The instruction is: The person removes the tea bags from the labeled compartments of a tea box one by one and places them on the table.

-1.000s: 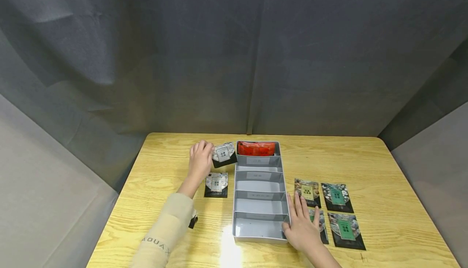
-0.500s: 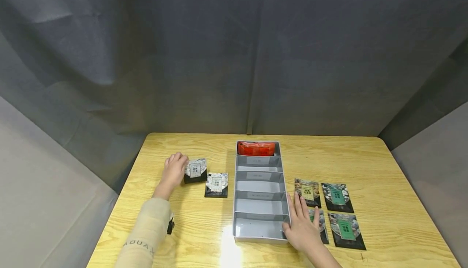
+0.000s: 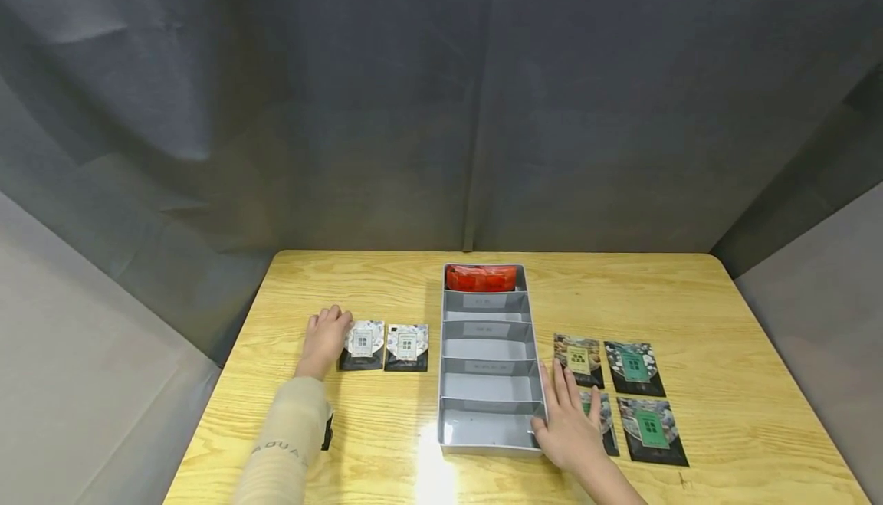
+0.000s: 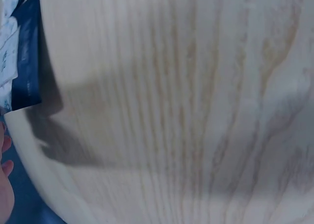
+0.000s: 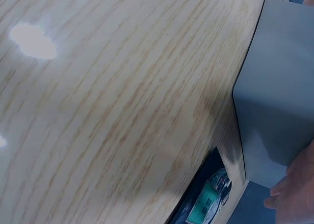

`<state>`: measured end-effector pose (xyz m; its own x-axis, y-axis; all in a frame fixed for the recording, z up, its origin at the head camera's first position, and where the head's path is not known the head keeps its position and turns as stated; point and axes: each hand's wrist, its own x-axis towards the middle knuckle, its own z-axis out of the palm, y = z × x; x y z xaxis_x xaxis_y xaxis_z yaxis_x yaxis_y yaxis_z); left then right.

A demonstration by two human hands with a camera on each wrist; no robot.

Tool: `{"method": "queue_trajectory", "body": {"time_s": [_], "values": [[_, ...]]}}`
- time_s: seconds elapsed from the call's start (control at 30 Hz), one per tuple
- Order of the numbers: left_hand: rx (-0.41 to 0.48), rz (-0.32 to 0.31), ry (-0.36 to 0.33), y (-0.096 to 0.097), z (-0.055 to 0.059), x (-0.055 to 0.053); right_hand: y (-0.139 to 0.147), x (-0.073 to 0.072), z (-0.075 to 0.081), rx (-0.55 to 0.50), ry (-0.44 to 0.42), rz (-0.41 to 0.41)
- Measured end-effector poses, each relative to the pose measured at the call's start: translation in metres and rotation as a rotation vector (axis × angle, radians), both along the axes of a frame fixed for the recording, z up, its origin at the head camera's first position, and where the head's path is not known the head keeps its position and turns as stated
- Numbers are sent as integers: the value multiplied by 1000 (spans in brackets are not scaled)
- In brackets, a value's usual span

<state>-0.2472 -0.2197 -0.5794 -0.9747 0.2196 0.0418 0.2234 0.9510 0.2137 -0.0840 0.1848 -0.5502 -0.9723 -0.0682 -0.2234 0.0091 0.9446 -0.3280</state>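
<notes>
At the left of the grey divided box (image 3: 491,380), my left hand (image 3: 326,342) pinches the upper left corner of a white-and-black tea sachet (image 3: 362,345). It lies beside a matching tea sachet (image 3: 407,348), both with labels facing up. Only a few fingers of the left hand (image 4: 6,185) show in the left wrist view, below a sachet's dark edge (image 4: 28,57). My right hand (image 3: 572,432) rests at the near right corner of the box, thumb at the rim and fingers spread straight beside the wall and over the nearest sachets. In the right wrist view it touches the grey wall (image 5: 279,87).
Red packets (image 3: 480,279) fill the box's farthest compartment; labelled dividers mark off the others. Right of the box lie a yellow-labelled sachet (image 3: 578,359) and green-labelled sachets (image 3: 635,368), one partly under the right hand. A dark curtain (image 3: 372,106) hangs behind the wooden table (image 3: 621,290).
My left hand has carried the white-and-black tea sachet left from the box's far edge and down onto the table, level with its match. The right hand stays where it was.
</notes>
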Motion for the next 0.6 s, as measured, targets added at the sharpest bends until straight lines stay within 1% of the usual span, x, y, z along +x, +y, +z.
{"method": "queue_trajectory", "body": {"time_s": [0.17, 0.3, 0.37, 0.6], "values": [[-48, 19, 20, 3, -9, 0, 0, -1, -1, 1, -15, 3], [-72, 35, 35, 4, -13, 1, 0, -1, -1, -1, -18, -1], [-86, 40, 38, 4, -14, 2, 0, -1, -1, -5, -19, -2], [-96, 48, -1, 8, -13, 2, 0, 0, 1, -13, -21, -4]]}}
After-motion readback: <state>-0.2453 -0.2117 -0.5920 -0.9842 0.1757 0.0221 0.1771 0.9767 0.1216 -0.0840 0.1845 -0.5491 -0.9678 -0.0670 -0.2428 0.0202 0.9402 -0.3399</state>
